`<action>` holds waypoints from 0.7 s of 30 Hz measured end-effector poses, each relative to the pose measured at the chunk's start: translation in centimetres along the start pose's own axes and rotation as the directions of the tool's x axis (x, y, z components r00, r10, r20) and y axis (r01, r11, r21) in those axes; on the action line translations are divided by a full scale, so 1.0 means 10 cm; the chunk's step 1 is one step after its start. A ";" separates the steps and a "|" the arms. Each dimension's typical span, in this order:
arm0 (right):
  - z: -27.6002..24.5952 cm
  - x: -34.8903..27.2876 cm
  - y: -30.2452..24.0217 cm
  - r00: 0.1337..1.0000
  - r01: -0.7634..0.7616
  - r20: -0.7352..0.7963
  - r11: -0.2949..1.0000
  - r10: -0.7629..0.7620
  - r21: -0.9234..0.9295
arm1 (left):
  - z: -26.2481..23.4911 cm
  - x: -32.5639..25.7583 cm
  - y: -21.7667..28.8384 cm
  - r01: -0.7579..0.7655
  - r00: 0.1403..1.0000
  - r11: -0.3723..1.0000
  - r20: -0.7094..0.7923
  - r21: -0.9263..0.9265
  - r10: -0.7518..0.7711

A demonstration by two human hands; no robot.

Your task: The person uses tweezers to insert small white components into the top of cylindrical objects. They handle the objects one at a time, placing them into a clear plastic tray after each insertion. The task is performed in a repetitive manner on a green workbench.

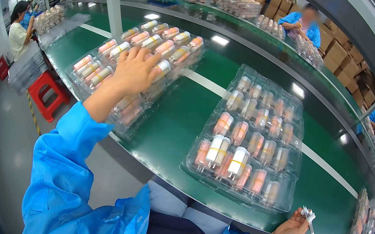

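My left hand [135, 72] reaches over the left stack of clear plastic trays [121, 127], fingers spread across the bundles in it. Beside its fingertips lies a white-and-grey bundle [161, 69] of small cylinders. I see no bundle lifted in that hand. Low on the right, my right hand [294, 227] is closed around a few small white plastic pieces [309, 216], one of them long and thin. Between the hands stands another clear tray stack [190, 163] with pink, white and grey cylinders. Two white bundles [238, 161] with yellow bands sit on top at its near side.
The green conveyor belt [163, 118] with a white stripe runs under both stacks. A metal post [112, 1] rises behind the left stack. A red stool [49, 95] stands on the floor at left. Co-workers in blue [300, 27] sit across the line, near cardboard boxes [337, 56].
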State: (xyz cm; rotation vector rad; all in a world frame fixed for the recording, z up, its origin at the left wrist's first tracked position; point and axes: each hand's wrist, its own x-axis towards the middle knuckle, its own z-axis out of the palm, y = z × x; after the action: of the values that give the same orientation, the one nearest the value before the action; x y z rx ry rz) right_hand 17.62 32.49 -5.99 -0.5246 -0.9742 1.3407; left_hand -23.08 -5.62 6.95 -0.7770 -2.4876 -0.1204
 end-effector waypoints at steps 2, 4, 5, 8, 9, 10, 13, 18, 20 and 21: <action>0.02 -0.01 -0.01 0.999 0.014 -0.033 1.000 -0.014 -0.003 | 0.08 -0.01 -0.01 0.001 1.000 1.000 0.010 -0.008 -0.001; 0.06 -0.04 -0.04 1.000 0.007 -0.007 1.000 -0.007 0.020 | 0.12 -0.02 0.03 -0.046 0.998 0.999 -0.052 -0.013 0.045; 0.08 -0.05 -0.05 1.000 -0.003 0.008 0.999 0.003 0.032 | 0.10 -0.03 0.02 -0.079 0.996 0.996 -0.048 -0.034 0.077; 0.11 -0.03 -0.05 1.000 0.014 -0.010 0.998 -0.013 0.067 | 0.05 0.00 0.01 -0.141 0.990 0.981 -0.023 -0.132 0.139; 0.11 -0.03 -0.06 1.000 0.015 -0.014 0.998 -0.014 0.065 | 0.02 0.02 0.00 -0.151 0.988 0.975 0.008 -0.165 0.155; 0.10 -0.04 -0.07 1.000 0.015 -0.017 0.998 -0.014 0.064 | 0.01 0.04 0.02 -0.160 0.984 0.967 0.039 -0.198 0.171; 0.13 -0.05 -0.07 0.999 0.011 -0.031 0.998 -0.009 0.060 | -0.04 0.02 0.14 -0.215 0.974 0.942 0.014 -0.257 0.226; 0.20 -0.07 -0.10 0.999 0.012 -0.044 0.998 -0.010 0.054 | 0.28 0.17 -0.09 -0.102 0.993 0.947 0.025 -0.303 0.115; 0.20 -0.07 -0.11 0.999 0.013 -0.045 0.998 -0.010 0.060 | 0.30 0.18 -0.12 -0.124 0.990 0.944 0.027 -0.305 0.139; 0.21 -0.07 -0.11 0.999 0.010 -0.043 0.998 -0.008 0.059 | 0.28 0.17 -0.13 -0.159 0.987 0.919 -0.043 -0.361 0.154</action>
State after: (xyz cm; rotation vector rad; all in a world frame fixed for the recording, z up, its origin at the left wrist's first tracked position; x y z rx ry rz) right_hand 16.52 31.15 -4.21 -0.5015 -0.8980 1.3410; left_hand -26.28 -5.15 5.49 -1.1193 -2.4076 -0.5401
